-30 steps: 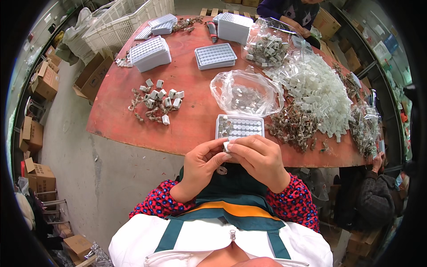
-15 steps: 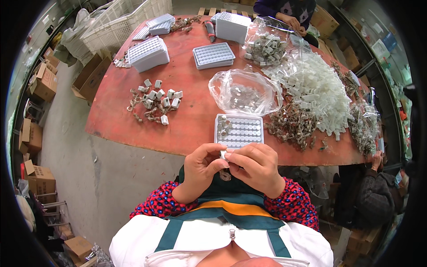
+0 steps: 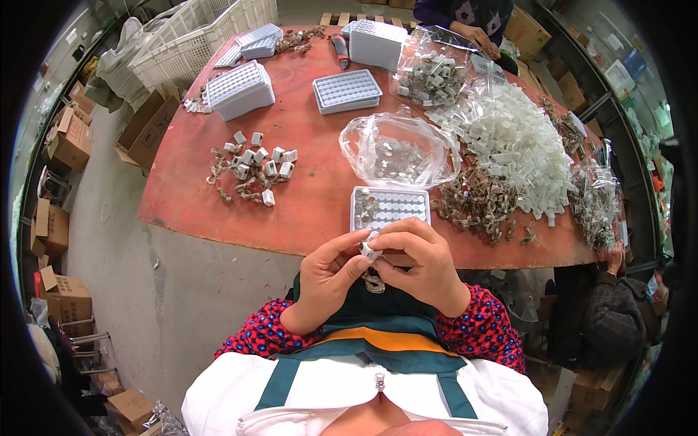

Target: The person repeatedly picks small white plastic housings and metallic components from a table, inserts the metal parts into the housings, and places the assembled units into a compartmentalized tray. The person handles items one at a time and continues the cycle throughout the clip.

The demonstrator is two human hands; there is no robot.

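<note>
Close to my body, beyond the table's front edge, both hands pinch one small white plastic housing (image 3: 370,249). My left hand (image 3: 326,275) is closed on its left side. My right hand (image 3: 420,263) holds it from the right with thumb and fingertips. A brownish looped cord (image 3: 374,284) hangs below the housing. Just past my fingers lies a white tray (image 3: 427,216) with rows of small round white pieces; a few silvery discs lie at its left end. Behind it is an open clear plastic bag (image 3: 352,145) of small flat discs.
White housings (image 3: 518,149) are heaped at the right beside brown cords (image 3: 476,206). Several corded housings (image 3: 270,168) lie on the red table (image 3: 196,185) at left. Stacked trays (image 3: 243,98), a red-and-black tool (image 3: 340,49) and a bag of parts (image 3: 434,78) stand farther back. Two other people sit at the table.
The housing has been turned and lifted slightly, so more of it shows between my fingers. My right fingers have shifted up and opened around it somewhat.
</note>
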